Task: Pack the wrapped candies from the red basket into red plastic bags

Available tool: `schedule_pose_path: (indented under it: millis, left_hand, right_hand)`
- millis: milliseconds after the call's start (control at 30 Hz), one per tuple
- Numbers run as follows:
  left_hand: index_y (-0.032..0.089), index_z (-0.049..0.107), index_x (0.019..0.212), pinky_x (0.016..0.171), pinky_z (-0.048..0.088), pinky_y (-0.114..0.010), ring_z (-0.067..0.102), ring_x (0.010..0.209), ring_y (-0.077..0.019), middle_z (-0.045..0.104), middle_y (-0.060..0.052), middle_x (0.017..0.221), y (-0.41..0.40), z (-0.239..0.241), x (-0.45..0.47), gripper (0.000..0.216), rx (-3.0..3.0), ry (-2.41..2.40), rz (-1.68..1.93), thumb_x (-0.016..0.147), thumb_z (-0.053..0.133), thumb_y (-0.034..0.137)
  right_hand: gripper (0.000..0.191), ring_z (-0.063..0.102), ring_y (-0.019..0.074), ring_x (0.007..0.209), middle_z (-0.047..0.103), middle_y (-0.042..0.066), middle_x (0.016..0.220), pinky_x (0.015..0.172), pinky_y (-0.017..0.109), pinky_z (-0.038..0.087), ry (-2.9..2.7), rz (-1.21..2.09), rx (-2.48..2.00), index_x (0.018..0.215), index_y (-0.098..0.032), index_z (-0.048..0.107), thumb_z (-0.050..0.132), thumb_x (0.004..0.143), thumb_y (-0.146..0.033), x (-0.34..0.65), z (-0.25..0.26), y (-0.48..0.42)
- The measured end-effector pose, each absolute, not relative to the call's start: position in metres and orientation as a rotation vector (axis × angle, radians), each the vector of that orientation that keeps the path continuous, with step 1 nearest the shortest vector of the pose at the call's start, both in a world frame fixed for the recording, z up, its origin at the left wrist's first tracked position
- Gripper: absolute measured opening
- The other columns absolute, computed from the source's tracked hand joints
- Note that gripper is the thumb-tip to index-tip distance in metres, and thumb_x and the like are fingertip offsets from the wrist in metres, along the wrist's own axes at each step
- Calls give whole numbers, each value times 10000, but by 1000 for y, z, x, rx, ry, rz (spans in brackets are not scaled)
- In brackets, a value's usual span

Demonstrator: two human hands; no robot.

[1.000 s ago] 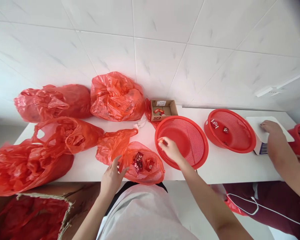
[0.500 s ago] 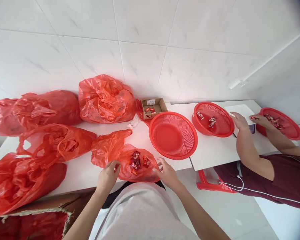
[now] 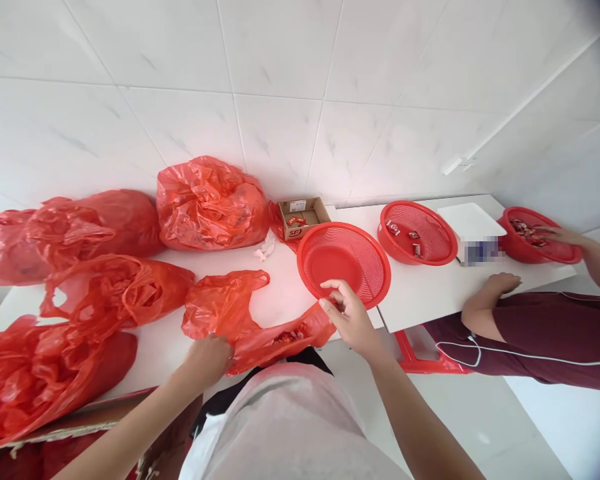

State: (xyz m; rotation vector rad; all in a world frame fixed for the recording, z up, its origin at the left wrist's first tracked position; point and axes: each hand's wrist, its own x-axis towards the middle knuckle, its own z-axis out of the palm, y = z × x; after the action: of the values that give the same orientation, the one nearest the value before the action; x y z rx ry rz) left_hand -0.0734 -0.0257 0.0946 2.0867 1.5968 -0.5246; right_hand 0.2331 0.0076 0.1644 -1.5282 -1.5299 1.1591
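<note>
A thin red plastic bag (image 3: 260, 340) lies stretched along the front of the table, with small wrapped candies (image 3: 291, 335) showing inside it. My left hand (image 3: 211, 357) is closed on the bag's left part, its fingertips partly hidden. At the other end my right hand (image 3: 351, 320) pinches the bag's edge between thumb and fingers, the index finger held away. Just beyond that hand stands an empty red mesh basket (image 3: 330, 267); the hand overlaps its near rim in the head view.
Full red bags (image 3: 210, 207) crowd the table's left and back. A small cardboard box (image 3: 305, 217) holds red packets. Further right come a basket (image 3: 417, 233) with a few candies, a white scale (image 3: 470, 223), and a co-worker's hand (image 3: 563, 237) in another basket (image 3: 567, 253).
My right hand has moved up and right, drawing the bag's edge toward the empty basket. My left hand has lowered slightly left. The co-worker's hands have moved away from the nearer basket.
</note>
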Motion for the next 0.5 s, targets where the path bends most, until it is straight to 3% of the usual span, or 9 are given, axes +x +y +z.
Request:
schedule_pose_path:
  millis: [167,267,367,500]
  left_hand:
    - [196,730,740,734,457,-409,607,875,-296,656,-123,889,-33,144,-78,356,2332,1341,-470,931,474,352]
    - [218,719,733,764,466,-400,597,897,-267,638,-95,952,-36,166,-76,324,2290,1216,-375,900,541,432]
    - [225,707,687,890,459,-407,537,1136,-300,596,-84,1217,-35,185,-73,271,2206,1104,-238,807,667,464]
    - [238,710,642,1082,346,-439,297,1405,-342,406,16,1509,-33,210,-66,118,2070,966,-171,720,762,309]
  right_hand:
    - [258,489,138,663,517,-19,743,654,280,426,-1446,1098,-1464,1085,-227,553,544,899,-406,233,165,8]
    - [250,547,157,761,592,17,846,715,294,447,-1453,1075,-1462,1072,-218,576,551,897,-394,239,166,11]
    - [248,580,174,845,633,39,933,770,308,454,-1459,994,-1472,1085,-221,580,544,900,-383,245,168,16]
    - [208,588,178,870,657,40,1004,793,316,449,-1610,986,-1511,1018,-224,631,543,897,-368,247,170,23]
